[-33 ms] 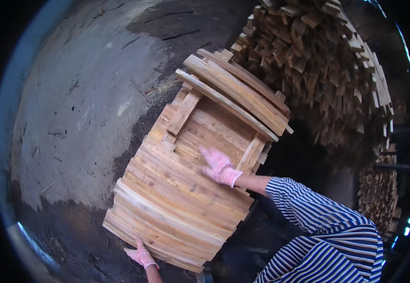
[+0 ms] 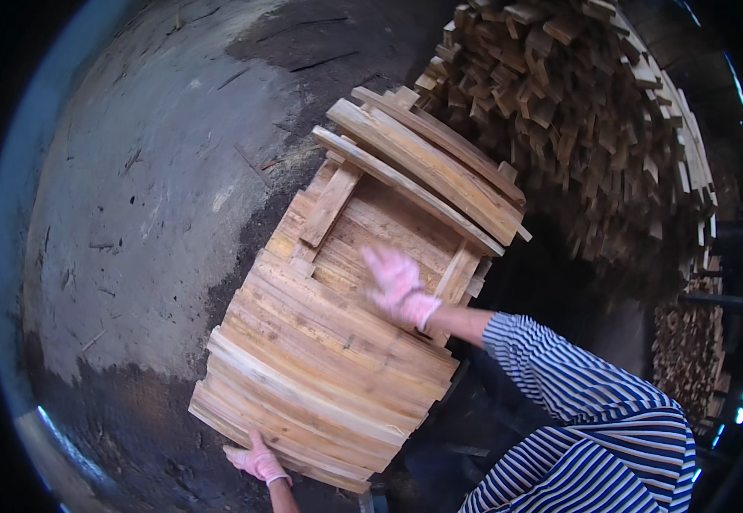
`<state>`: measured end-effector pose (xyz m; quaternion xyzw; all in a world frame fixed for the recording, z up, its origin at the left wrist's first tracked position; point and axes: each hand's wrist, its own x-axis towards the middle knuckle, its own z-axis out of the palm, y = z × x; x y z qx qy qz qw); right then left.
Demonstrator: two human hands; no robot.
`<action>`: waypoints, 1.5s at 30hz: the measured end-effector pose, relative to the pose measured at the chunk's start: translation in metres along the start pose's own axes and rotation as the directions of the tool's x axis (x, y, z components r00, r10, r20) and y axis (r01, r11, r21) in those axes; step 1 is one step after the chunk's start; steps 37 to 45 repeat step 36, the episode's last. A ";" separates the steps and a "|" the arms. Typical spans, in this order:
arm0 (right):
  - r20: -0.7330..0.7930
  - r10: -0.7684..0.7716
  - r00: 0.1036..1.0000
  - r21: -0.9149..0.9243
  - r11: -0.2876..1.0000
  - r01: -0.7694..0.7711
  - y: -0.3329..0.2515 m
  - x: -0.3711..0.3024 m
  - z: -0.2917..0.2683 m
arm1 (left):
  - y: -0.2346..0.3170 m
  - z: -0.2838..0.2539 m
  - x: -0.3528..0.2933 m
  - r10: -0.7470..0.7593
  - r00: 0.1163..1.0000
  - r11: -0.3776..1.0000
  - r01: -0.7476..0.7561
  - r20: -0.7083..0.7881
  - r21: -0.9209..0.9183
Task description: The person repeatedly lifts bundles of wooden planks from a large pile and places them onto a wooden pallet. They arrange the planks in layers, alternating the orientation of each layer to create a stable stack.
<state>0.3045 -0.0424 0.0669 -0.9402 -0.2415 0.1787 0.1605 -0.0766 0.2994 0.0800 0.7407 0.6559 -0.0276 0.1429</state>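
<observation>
In front of me a stack of wooden planks point(image 2: 328, 342) lies slantwise, its upper layer of boards set side by side. My right hand point(image 2: 395, 282), in a pinkish glove, hovers over or brushes the far edge of that layer, where a lower layer of boards point(image 2: 388, 224) shows. Its fingers are stretched out, somewhat blurred, with nothing seen in them. At the stack's near left edge is my left hand point(image 2: 257, 460), gloved alike. Its thumb rests at the outermost board and its other fingers point away, apart from the thumb.
Several loose boards point(image 2: 427, 167) lie across the stack's far end, and a short wood piece point(image 2: 330, 203) sits crosswise beside the gap. A tall pile of cut wood point(image 2: 551, 111) rises at the far right. Grey, stained floor point(image 2: 157, 197) stretches to the left.
My right hand has shifted slightly and its fingers are more blurred. The left hand stays at the near edge, and the boards lie as before.
</observation>
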 end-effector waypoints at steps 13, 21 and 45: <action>0.012 -0.137 0.990 -0.148 0.979 0.137 0.093 0.057 -0.069 | 0.349 0.084 -0.150 0.105 0.864 0.882 -0.310 0.493 0.354; -0.363 -0.139 0.921 -0.120 0.988 0.101 0.098 0.073 -0.163 | 0.353 0.090 -0.149 0.029 0.866 0.889 -0.250 0.499 0.383; -0.015 0.118 0.993 0.104 0.988 -0.116 0.155 0.097 -0.162 | 0.357 0.089 -0.147 0.030 0.844 0.906 -0.249 0.535 0.343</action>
